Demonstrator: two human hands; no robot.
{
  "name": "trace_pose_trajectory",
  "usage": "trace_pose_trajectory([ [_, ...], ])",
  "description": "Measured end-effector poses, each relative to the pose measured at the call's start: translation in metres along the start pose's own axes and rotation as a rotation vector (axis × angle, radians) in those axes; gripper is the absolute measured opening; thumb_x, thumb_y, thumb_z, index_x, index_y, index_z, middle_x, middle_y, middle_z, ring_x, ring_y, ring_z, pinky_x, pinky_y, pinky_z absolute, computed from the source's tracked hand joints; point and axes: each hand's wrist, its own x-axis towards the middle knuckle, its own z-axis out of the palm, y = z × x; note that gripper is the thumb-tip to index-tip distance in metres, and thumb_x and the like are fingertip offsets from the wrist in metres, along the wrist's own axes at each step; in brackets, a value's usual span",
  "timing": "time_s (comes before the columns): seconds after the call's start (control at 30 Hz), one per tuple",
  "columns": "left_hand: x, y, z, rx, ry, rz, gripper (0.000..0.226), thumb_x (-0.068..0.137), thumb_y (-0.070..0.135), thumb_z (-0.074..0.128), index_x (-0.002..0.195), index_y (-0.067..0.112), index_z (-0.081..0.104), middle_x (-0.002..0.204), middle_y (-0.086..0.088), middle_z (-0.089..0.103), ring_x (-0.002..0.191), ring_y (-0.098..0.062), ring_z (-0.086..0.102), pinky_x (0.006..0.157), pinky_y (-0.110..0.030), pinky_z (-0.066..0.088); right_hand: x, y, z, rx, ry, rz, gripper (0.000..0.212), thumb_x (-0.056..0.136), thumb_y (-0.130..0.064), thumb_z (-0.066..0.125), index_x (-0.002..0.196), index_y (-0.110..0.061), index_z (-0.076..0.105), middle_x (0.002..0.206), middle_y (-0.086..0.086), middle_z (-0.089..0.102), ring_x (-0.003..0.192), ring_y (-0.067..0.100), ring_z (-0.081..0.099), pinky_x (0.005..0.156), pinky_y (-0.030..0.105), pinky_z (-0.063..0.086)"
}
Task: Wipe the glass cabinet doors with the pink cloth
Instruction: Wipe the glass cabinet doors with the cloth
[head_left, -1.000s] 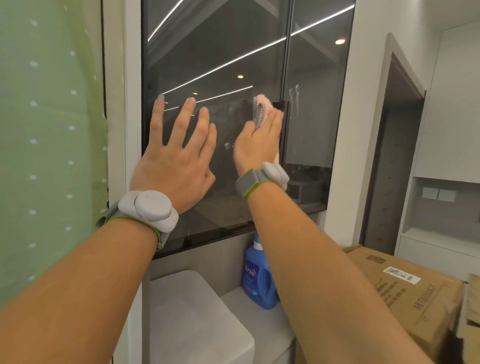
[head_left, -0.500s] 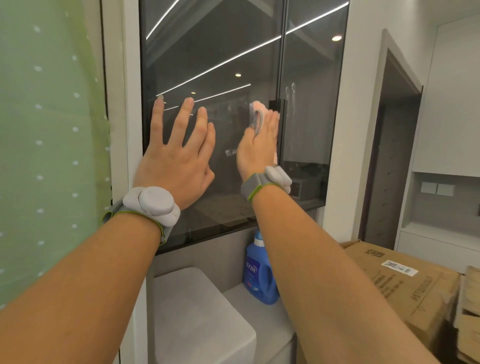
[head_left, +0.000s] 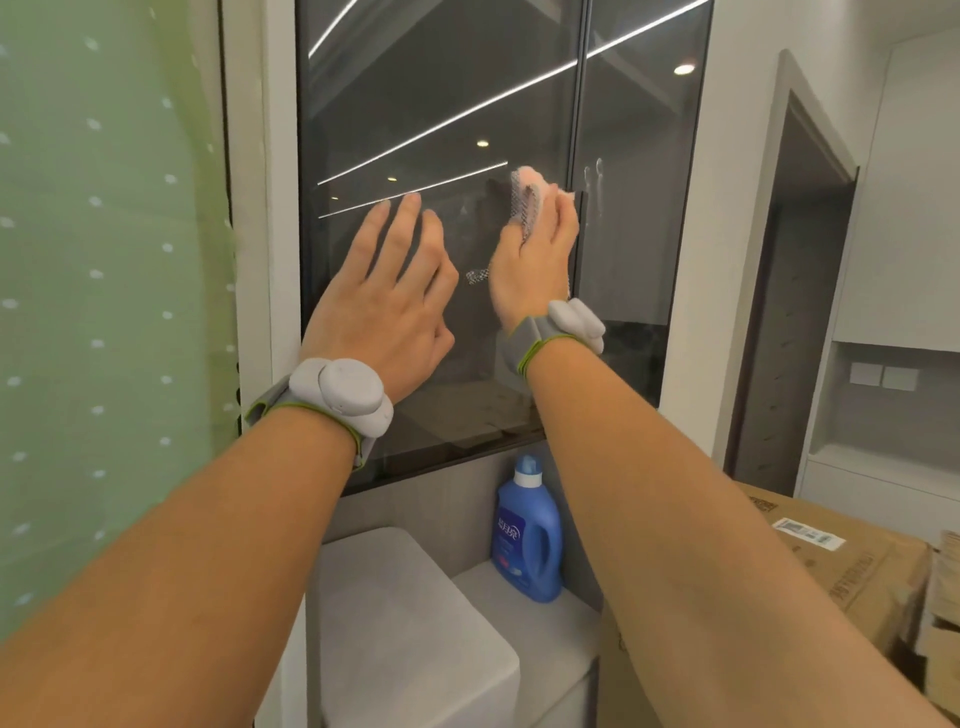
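Note:
Two dark glass cabinet doors fill the upper middle: the left door (head_left: 431, 104) and the narrower right door (head_left: 639, 249), meeting at a vertical seam. My left hand (head_left: 384, 306) lies flat on the left door with fingers spread and holds nothing. My right hand (head_left: 535, 260) presses the pink cloth (head_left: 527, 189) against the left door close to the seam. The cloth has a grey mesh side and sticks out above my fingers; most of it is hidden under my palm. Smudge marks show on the right door just past the seam.
A blue detergent bottle (head_left: 527, 535) stands on the grey counter (head_left: 524, 618) under the doors, next to a white box-shaped appliance (head_left: 410, 623). A cardboard box (head_left: 841, 566) sits at the right. A green dotted curtain (head_left: 104, 312) hangs at the left. A doorway (head_left: 784, 312) opens at the right.
My left hand has shifted a little to the right on the glass, closer to my right hand. My right hand with the cloth stays near the seam.

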Motion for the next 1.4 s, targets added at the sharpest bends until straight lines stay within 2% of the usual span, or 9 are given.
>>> trace_pose_trajectory([
  [0.13,0.0,0.002,-0.001,0.011,0.013,-0.004,0.056,0.102,0.032,0.036,0.144,-0.003,0.046,0.161,-0.027,0.037,0.156,-0.047,0.025,0.129,-0.058,0.022,-0.023,0.019,0.012,0.028,0.068,0.054,0.066,0.106,-0.027,0.039,0.164,-0.013,0.011,0.173,0.004,0.018,0.157,0.023,0.029,0.124,0.045,0.032],
  [0.37,-0.001,0.0,-0.004,0.012,-0.014,-0.009,0.056,0.103,0.033,0.035,0.146,-0.003,0.043,0.162,-0.027,0.034,0.157,-0.047,0.023,0.129,-0.057,0.021,-0.09,0.043,0.019,0.024,0.104,0.183,0.063,0.107,-0.024,0.039,0.164,-0.011,0.014,0.173,0.005,0.018,0.16,0.021,0.02,0.131,0.036,0.017],
  [0.53,0.0,0.001,-0.006,-0.005,-0.018,-0.003,0.056,0.103,0.032,0.038,0.145,-0.004,0.044,0.161,-0.029,0.035,0.156,-0.048,0.024,0.129,-0.057,0.021,-0.063,0.013,0.005,0.019,0.051,-0.067,0.046,0.103,-0.028,0.036,0.148,-0.027,0.038,0.156,-0.012,0.031,0.148,0.025,0.042,0.114,0.052,0.044],
  [0.73,0.0,0.001,0.0,-0.047,0.039,-0.007,0.053,0.102,0.026,0.041,0.144,-0.007,0.044,0.159,-0.03,0.037,0.155,-0.05,0.026,0.128,-0.058,0.022,-0.022,-0.004,0.018,0.034,0.029,0.053,0.062,0.108,-0.026,0.036,0.163,-0.008,0.014,0.174,0.01,0.011,0.162,0.021,0.005,0.133,0.041,0.007],
  [0.93,0.0,0.0,0.001,-0.034,0.05,-0.016,0.054,0.103,0.026,0.034,0.146,-0.007,0.041,0.16,-0.03,0.034,0.155,-0.05,0.023,0.127,-0.059,0.022,-0.083,0.041,0.009,-0.04,0.032,0.181,0.065,0.108,-0.04,0.029,0.165,-0.016,0.008,0.173,0.003,0.017,0.159,0.021,0.023,0.129,0.043,0.023],
  [1.1,-0.001,0.0,-0.001,-0.05,0.021,-0.009,0.055,0.105,0.026,0.03,0.148,-0.007,0.038,0.162,-0.03,0.03,0.156,-0.05,0.019,0.128,-0.059,0.019,-0.126,0.051,0.012,-0.06,0.074,0.276,0.061,0.109,-0.026,0.038,0.164,-0.012,0.014,0.173,0.004,0.018,0.161,0.02,0.018,0.13,0.041,0.021],
  [1.2,-0.002,0.001,-0.002,-0.075,0.011,-0.011,0.054,0.108,0.026,0.028,0.148,-0.008,0.04,0.163,-0.031,0.03,0.157,-0.051,0.018,0.129,-0.059,0.018,-0.115,0.027,0.015,-0.059,0.073,0.066,0.052,0.103,-0.025,0.033,0.154,-0.014,0.038,0.159,0.009,0.04,0.15,0.03,0.037,0.123,0.048,0.033],
  [1.33,-0.002,0.001,-0.001,-0.132,0.029,-0.029,0.055,0.11,0.026,0.026,0.148,-0.01,0.041,0.163,-0.032,0.03,0.157,-0.051,0.018,0.129,-0.059,0.016,-0.079,0.007,0.017,-0.021,0.006,-0.004,0.068,0.098,-0.035,0.029,0.16,-0.008,0.028,0.169,0.012,0.026,0.159,0.022,0.019,0.13,0.032,0.015],
  [1.4,-0.003,-0.001,0.0,-0.137,0.027,-0.03,0.055,0.109,0.024,0.025,0.15,-0.01,0.039,0.163,-0.032,0.029,0.157,-0.051,0.018,0.129,-0.06,0.016,-0.074,0.021,0.01,-0.056,0.035,-0.062,0.054,0.099,-0.032,0.03,0.151,-0.021,0.04,0.157,0.004,0.039,0.145,0.018,0.039,0.118,0.04,0.041],
])
